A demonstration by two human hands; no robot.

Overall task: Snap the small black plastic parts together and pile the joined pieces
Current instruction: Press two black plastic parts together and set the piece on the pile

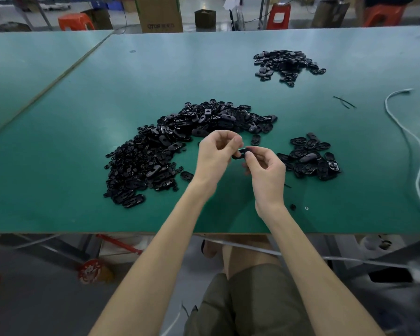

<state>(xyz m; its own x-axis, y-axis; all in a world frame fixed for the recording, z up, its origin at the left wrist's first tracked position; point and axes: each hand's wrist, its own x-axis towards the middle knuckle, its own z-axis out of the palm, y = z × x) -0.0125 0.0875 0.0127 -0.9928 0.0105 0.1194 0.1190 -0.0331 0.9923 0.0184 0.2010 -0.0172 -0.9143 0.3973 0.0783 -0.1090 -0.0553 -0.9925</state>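
Black part (241, 152) was pinched by right hand (267, 173) fingers just right of the big heap (175, 146); left hand (215, 154) fingers curled round its other end (clear of the counter (58, 154)). Judged light, stiff, slick: hold the rims.

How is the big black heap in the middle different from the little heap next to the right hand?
The big heap sprawls in a long curve; the little heap is a tight clump. The big heap mixes oval shells with tiny round bits at its left end; the little heap shows only ovals. Both are black plastic parts on the green table.
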